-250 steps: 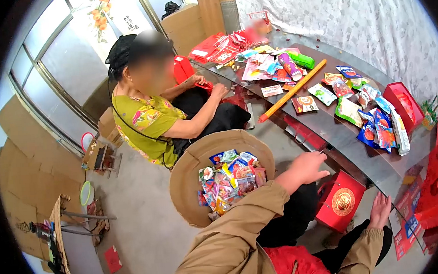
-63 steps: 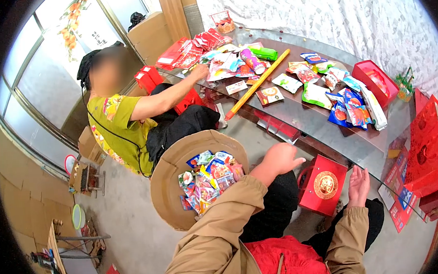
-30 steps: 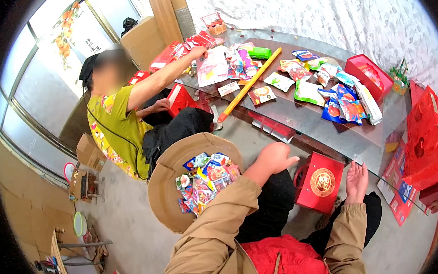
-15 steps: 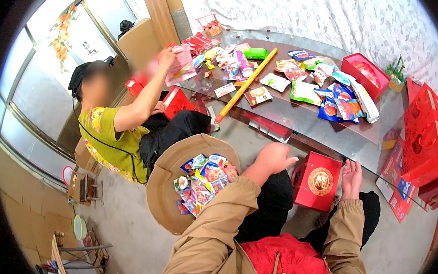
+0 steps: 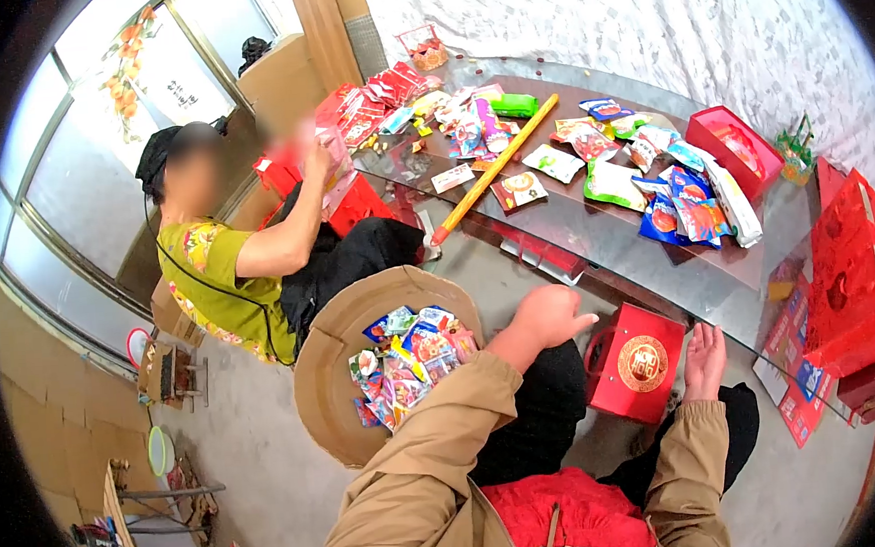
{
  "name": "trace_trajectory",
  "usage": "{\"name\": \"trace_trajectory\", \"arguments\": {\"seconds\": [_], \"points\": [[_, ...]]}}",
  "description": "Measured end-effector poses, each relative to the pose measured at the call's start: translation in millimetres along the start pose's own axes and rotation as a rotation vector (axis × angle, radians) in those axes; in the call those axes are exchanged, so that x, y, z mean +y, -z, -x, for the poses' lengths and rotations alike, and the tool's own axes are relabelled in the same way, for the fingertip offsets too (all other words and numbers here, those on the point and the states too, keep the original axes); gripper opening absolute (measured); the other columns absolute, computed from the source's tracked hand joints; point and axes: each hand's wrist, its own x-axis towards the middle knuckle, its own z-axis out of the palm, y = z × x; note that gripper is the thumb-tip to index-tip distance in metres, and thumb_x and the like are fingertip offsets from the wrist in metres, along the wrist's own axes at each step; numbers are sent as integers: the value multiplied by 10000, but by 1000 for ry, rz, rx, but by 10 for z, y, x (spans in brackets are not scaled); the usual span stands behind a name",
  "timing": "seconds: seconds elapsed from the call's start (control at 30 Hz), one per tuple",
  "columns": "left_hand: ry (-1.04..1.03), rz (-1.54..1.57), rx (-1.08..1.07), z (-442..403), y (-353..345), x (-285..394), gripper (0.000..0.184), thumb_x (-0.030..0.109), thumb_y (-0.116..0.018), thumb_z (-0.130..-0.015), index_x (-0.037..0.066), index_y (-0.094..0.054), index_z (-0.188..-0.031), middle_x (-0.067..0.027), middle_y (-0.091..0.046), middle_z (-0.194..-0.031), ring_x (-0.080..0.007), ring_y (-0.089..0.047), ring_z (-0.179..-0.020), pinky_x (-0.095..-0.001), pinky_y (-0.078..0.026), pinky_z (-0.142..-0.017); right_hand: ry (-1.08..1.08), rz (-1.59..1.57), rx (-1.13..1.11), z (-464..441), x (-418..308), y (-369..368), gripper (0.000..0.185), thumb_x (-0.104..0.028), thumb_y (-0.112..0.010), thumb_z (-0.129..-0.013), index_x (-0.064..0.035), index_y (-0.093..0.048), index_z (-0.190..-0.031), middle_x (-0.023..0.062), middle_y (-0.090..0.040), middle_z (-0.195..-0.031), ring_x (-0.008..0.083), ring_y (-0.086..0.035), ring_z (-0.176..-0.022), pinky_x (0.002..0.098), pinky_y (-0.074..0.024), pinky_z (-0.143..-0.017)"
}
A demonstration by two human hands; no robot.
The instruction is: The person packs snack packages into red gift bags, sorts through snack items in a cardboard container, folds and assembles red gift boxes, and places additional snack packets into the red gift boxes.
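- Left hand [image 5: 547, 317]: thumb out, fingers hidden, grip I cannot tell.
- Right hand [image 5: 704, 359]: loosely spread, empty.
- Red box [image 5: 639, 363], right of centre, seems already closed; packets [image 5: 424, 343] lie loose in tub [image 5: 322, 386], left of centre.

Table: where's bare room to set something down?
Bare: front strip of the table between brown packet and blue packets; also between right hand and white pouch. Crowded: left of yellow stick, with piled snacks and red envelopes.
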Motion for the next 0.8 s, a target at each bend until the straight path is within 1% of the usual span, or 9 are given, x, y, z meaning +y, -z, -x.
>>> {"name": "trace_trajectory", "arguments": {"seconds": [0.1, 0.13, 0.2, 0.27, 0.37, 0.47, 0.67, 0.7, 0.8], "points": [[27, -5, -8, 18, 10, 20, 483, 507, -642, -840, 34, -663, -744, -173, -652, -794, -375, -629, -796, -496, -499, -711, 11, -21, -2, -195, 25, 191, 484, -317, -576, -994, 5, -439, -1329, 131, -518, -1294, 181, -561, -1131, 257, -502, -808], [43, -8, -8, 29, 14, 14, 488, 511, -638, -841, 33, -665, -748, -175, -653, -796, -376, -629, -799, -497, -499, -714, 13, -50, -13, -248, 0, 218, 411, -315, -564, -1002, -9, -487, -1265, 125, -572, -1219, 176, -593, -1076, 254, -513, -740], [35, 23, 30, 55, -14, -56, 498, 514, -635, -845, 26, -667, -753, -187, -649, -802, -384, -626, -804, -500, -503, -729, 38, -91, -96, -497, -59, 421, 344, -308, -557, -1006, -14, -526, -1182, 112, -622, -1122, 175, -632, -995, 249, -526, -688], [32, 9, 20, 89, 37, -108, 490, 513, -637, -846, 30, -668, -765, -187, -650, -817, -387, -626, -805, -502, -502, -737, -24, -162, -207, -587, -147, 503, 305, -293, -551, -1008, -6, -543, -1112, 103, -648, -1047, 177, -653, -927, 247, -543, -694], [113, -4, -6, 159, 134, -154, 484, 518, -635, -848, 39, -668, -793, -178, -655, -828, -389, -629, -813, -506, -503, -736, -91, -153, -166, -530, -200, 442, 343, -276, -538, -1012, 28, -513, -1171, 138, -630, -1098, 185, -650, -941, 254, -553, -737], [158, 1, 2, 249, 217, -179, 474, 518, -636, -851, 48, -670, -795, -167, -661, -839, -381, -631, -827, -502, -505, -733, -26, -128, -105, -435, -141, 286, 375, -248, -518, -1022, 61, -454, -1224, 174, -583, -1176, 191, -625, -1001, 255, -556, -792], [180, 29, 3, 323, 245, -241, 466, 520, -640, -851, 57, -676, -819, -152, -669, -850, -369, -635, -839, -489, -511, -741, -31, -96, -161, -263, -87, 132, 391, -221, -518, -1022, 72, -416, -1258, 203, -548, -1267, 189, -606, -1051, 272, -558, -860], [184, 33, -5, 321, 252, -247, 464, 521, -641, -851, 59, -676, -820, -150, -670, -852, -367, -636, -843, -486, -511, -746, -42, -108, -183, -233, -106, 127, 454, -223, -527, -1018, 82, -377, -1320, 216, -542, -1293, 186, -602, -1059, 273, -546, -880], [183, 60, 6, 328, 296, -261, 461, 523, -643, -851, 65, -673, -816, -144, -672, -855, -360, -639, -851, -480, -513, -754, -68, -135, -110, 156, -187, -157, 526, -245, -528, -1017, 79, -334, -1383, 199, -540, -1312, 186, -602, -1056, 269, -529, -898]]}}
